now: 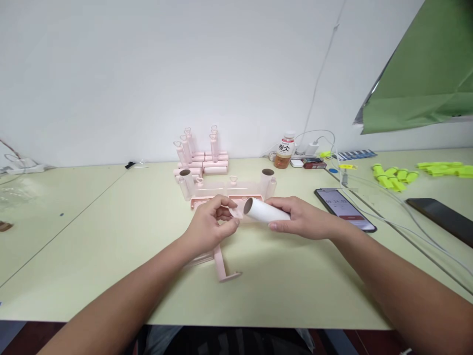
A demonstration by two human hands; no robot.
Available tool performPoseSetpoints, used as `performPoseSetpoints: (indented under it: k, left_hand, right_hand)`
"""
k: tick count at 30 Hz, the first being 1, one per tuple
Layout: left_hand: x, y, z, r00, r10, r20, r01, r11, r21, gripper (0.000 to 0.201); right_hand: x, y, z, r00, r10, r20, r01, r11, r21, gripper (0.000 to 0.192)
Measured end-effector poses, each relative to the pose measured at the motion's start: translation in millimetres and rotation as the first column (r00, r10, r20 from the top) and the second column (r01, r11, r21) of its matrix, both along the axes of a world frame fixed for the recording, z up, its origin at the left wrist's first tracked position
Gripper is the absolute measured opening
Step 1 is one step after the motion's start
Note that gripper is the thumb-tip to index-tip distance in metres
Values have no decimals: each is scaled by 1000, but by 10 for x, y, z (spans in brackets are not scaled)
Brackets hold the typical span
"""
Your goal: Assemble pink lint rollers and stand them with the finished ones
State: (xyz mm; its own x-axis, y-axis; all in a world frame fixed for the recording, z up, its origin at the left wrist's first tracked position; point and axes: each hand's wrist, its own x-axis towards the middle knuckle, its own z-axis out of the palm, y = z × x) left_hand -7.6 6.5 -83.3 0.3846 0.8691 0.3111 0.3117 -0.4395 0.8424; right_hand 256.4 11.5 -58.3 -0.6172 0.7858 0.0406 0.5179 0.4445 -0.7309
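My right hand (303, 218) grips a white paper roll (264, 211) with a hollow cardboard core, held level above the table. My left hand (211, 222) pinches a small pink plastic end piece (235, 213) right at the roll's open left end. A pink lint-roller handle (223, 266) lies on the table just below my left hand, beside a clear cover. Behind my hands, two upright white rolls (185, 181) (266, 179) stand at either end of a pink tray (221, 195).
A stack of assembled pink lint rollers (207, 160) stands at the back centre. A drink bottle (284, 152), chargers and cables sit behind to the right. Two phones (344, 209) (441, 219) lie on the right, with yellow-green plastic parts (393, 177) beyond. A green sheet hangs top right.
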Motion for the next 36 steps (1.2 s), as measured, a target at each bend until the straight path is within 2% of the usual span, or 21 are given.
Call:
performPoseSetpoints:
  k: [3, 5, 7, 10, 14, 17, 19, 21, 23, 26, 29, 32, 34, 36]
  left_hand:
    - [17, -26, -16, 960, -6, -279, 25, 998, 64, 14]
    - [49, -47, -39, 877, -9, -480, 97, 983, 159, 11]
    - [89, -59, -67, 790, 8, -612, 161, 962, 221, 9]
    - [140, -60, -107, 712, 18, -702, 201, 952, 229, 10]
    - [158, -46, -118, 688, 14, -725, 216, 950, 224, 13]
    - [124, -46, -64, 738, 41, -673, 157, 960, 232, 13]
    - [87, -64, -8, 822, 59, -566, 66, 978, 197, 14]
    - [55, -90, 42, 911, 33, -412, 11, 994, 106, 26]
    - [38, -112, 63, 964, -40, -261, 48, 999, 24, 43]
    - [38, -99, 31, 985, -119, -128, 119, 993, -8, 48]
    - [33, -33, -25, 999, -52, -14, 52, 998, -41, 42]
    - [10, 38, -50, 995, 26, 95, -15, 993, -113, 44]
    - [-5, 68, -54, 990, 41, 135, -19, 986, -165, 48]
    - [-16, 84, -60, 987, 44, 156, -13, 980, -198, 52]
  right_hand:
    - [22, 19, -4, 991, -130, -41, 132, 990, 53, 45]
    - [33, 30, -3, 983, -174, -61, 179, 981, 78, 43]
    - [36, 29, 3, 984, -167, -58, 171, 982, 79, 43]
    - [19, 4, 22, 996, -86, -6, 86, 995, 58, 43]
    - [-14, -38, 54, 996, 37, 87, -40, 999, 30, 37]
    - [-29, -46, 61, 993, 46, 111, -47, 999, 8, 35]
    - [-47, -44, 50, 995, 27, 97, -25, 999, -23, 32]
    - [-86, -46, 19, 998, 14, 54, -10, 997, -77, 29]
    - [-145, -55, -33, 1000, 16, -18, -19, 989, -149, 29]
    - [-241, -78, -123, 983, 5, -182, -56, 960, -275, 36]
    - [-297, -96, -169, 930, -117, -349, -39, 911, -410, 45]
    - [-308, -101, -156, 834, -253, -491, -63, 839, -540, 48]
    - [-302, -99, -141, 784, -290, -549, -122, 795, -594, 49]
    - [-290, -94, -137, 767, -295, -570, -161, 771, -616, 50]
